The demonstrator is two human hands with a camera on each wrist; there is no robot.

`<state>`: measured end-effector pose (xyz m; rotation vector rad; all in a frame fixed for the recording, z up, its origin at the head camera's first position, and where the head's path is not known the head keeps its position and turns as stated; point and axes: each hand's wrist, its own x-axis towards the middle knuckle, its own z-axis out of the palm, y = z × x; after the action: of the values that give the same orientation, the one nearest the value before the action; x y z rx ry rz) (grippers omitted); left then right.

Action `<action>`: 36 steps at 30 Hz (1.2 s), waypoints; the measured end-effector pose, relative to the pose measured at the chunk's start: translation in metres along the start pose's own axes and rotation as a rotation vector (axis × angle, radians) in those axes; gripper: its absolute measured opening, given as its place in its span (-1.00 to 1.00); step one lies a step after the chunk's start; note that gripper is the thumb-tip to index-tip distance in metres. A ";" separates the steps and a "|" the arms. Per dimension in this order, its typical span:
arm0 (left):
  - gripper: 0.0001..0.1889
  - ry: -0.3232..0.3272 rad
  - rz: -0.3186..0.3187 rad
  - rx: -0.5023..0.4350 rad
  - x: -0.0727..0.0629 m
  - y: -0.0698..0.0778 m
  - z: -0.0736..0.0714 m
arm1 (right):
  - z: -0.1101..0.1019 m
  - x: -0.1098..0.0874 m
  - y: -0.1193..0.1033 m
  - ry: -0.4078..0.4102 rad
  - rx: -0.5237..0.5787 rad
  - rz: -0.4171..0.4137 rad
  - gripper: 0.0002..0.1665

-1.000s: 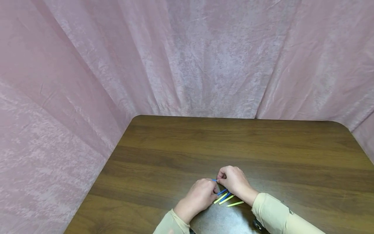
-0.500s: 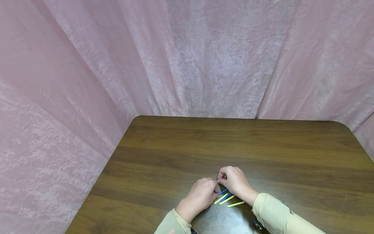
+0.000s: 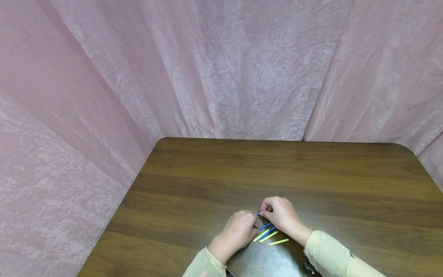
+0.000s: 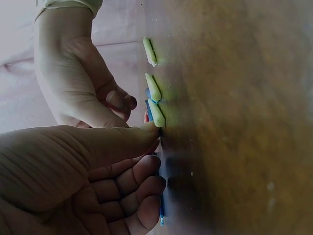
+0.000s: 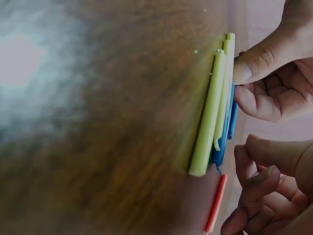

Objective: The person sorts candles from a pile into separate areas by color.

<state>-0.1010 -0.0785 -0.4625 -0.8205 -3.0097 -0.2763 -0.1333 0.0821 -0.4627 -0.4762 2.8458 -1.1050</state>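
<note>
My left hand (image 3: 238,229) lies low over the table, thumb and forefinger pinching a thin blue candle (image 5: 234,115) in the right wrist view. The end of a blue candle (image 3: 256,214) shows between my hands from above. My right hand (image 3: 280,214) hovers close by, fingers loosely curled; in the right wrist view its thumb and finger (image 5: 247,143) are just off the candle's end with nothing between them. Yellow candles (image 3: 268,237) and more blue candles (image 3: 265,226) lie side by side near my left thumb. A red candle (image 5: 216,203) lies beyond, mostly hidden from above.
Nearest my body, one yellow candle (image 3: 278,242) lies a little apart from the others. The brown wooden table (image 3: 207,165) reaches back to a pink curtain (image 3: 242,77). Wrist-worn cameras (image 3: 310,268) sit under the sleeves.
My right hand has shifted slightly right, away from my left hand, so more of the blue candle's end shows between them. My left hand and the lying candles stay nearly in place.
</note>
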 end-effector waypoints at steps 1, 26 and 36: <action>-0.85 0.002 -0.001 0.001 0.000 0.000 0.000 | -0.001 -0.001 0.000 -0.001 0.002 -0.001 -0.71; -0.78 0.022 -0.036 -0.004 0.000 -0.007 0.000 | -0.020 -0.023 0.012 0.053 0.059 -0.005 -0.76; -0.78 0.023 -0.046 -0.046 0.000 -0.015 -0.004 | -0.024 -0.031 0.018 0.025 0.075 0.001 -0.77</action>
<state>-0.1090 -0.0916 -0.4615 -0.7472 -3.0147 -0.3541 -0.1122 0.1195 -0.4592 -0.4587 2.8127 -1.2207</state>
